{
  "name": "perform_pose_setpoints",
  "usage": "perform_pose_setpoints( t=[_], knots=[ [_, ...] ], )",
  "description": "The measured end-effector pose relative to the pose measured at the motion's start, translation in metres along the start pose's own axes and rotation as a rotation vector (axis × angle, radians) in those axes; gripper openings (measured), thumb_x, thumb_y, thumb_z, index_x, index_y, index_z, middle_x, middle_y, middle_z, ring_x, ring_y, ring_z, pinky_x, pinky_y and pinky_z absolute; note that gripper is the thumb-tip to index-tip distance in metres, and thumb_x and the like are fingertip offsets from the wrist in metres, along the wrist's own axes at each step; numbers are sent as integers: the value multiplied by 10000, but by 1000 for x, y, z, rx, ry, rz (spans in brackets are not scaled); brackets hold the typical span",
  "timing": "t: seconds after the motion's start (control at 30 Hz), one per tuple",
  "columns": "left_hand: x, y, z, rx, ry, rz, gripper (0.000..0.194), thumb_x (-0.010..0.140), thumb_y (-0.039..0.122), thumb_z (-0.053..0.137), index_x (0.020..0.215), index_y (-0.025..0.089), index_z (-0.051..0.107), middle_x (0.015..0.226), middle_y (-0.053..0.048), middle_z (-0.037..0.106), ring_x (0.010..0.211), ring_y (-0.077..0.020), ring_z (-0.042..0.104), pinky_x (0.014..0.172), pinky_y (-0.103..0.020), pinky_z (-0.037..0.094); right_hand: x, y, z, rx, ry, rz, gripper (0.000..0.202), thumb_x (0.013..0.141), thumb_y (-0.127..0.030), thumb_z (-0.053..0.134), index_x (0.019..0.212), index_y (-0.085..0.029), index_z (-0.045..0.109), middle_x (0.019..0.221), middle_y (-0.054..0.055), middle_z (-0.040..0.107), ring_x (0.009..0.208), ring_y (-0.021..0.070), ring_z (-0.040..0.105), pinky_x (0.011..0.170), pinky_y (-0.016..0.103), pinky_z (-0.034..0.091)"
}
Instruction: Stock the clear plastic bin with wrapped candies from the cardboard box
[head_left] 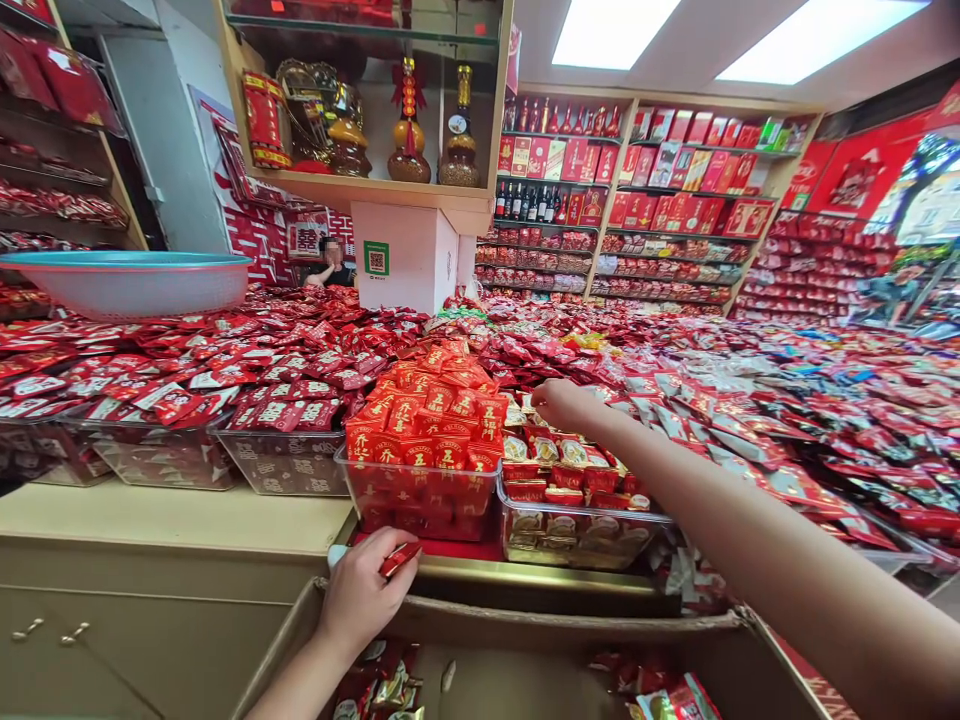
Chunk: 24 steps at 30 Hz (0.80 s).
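My left hand [369, 590] is closed round a small red candy packet [400, 560], above the near rim of an open cardboard box [555, 625]. A pale bluish thing [337, 553] shows beside that hand, too little to name. My right hand [564, 405] reaches over the back of a clear bin [577, 550] of red and gold wrapped candies [570, 455]. Its fingers are curled downward, and anything in them is hidden. Left of that bin stands another clear bin [424, 520], heaped with red packets with gold lettering [439, 410].
Loose packets [667, 697] lie inside the cardboard box. More bins [285, 470] of red packets line the counter [195, 520]. A large plastic basin [127, 285] rests on packets at left. A glass-shelved cabinet [360, 185] overhangs the middle. A person [330, 268] is behind.
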<state>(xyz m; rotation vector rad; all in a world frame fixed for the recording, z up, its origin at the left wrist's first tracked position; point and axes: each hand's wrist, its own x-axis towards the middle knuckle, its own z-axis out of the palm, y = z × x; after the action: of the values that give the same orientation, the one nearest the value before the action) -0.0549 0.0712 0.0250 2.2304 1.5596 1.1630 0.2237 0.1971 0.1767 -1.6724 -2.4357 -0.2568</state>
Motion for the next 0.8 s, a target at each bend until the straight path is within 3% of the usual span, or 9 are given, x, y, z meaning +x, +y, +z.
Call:
perform_pose_setpoints(
  t=[0.13,0.3,0.4,0.47,0.53,0.57,0.67,0.8],
  knots=[
    [0,-4,-1,-51,-2,-12,103,764,284,505,799,223,581,789,-20,653,758,-187,599,690,-281,451,-17,-14,-12,56,132,4,271,761,-133,404,951,-126,598,975,105,604,872,175,548,753,242,390],
    [-3,6,-5,-152,10,-34,173,784,312,494,897,211,577,886,-48,654,835,-190,603,752,-287,471,-96,-72,-15,443,352,-248,165,789,-186,439,884,-167,573,800,51,596,750,145,536,682,252,426],
    [-12,40,0,-381,-100,-108,191,788,300,499,931,208,586,871,-46,654,790,-177,608,698,-261,485,-148,-107,6,629,242,-359,344,762,-263,527,1093,-179,485,975,84,561,876,168,515,747,274,438],
    [-22,67,7,-653,-331,-182,164,770,278,530,882,188,610,763,-28,640,725,-165,596,654,-250,485,-168,-119,23,696,145,-368,426,731,-294,576,1127,-186,464,1031,88,534,914,171,500,765,266,434],
    [-30,90,13,-811,-516,-234,115,738,237,569,814,173,626,654,13,578,566,-114,540,519,-207,461,-178,-122,36,749,62,-370,249,747,-279,557,980,-191,559,913,58,562,828,150,514,704,241,433],
    [-34,98,15,-856,-551,-265,98,718,228,593,788,166,625,621,33,539,508,-90,503,473,-191,440,-179,-121,40,776,41,-363,147,767,-262,530,874,-184,593,828,43,568,767,137,516,665,232,423],
    [-40,106,16,-951,-560,-346,150,694,248,630,809,160,592,643,48,532,480,-65,496,438,-163,392,-179,-111,49,902,15,-240,204,801,-274,475,690,-150,594,658,20,551,644,115,496,597,226,386],
    [-43,100,14,-998,-616,-416,209,753,322,567,860,143,550,741,-13,626,498,-89,583,394,-148,323,-177,-102,58,1232,-139,6,311,800,-393,451,686,-135,583,607,1,534,575,97,459,542,214,367]
  ],
)
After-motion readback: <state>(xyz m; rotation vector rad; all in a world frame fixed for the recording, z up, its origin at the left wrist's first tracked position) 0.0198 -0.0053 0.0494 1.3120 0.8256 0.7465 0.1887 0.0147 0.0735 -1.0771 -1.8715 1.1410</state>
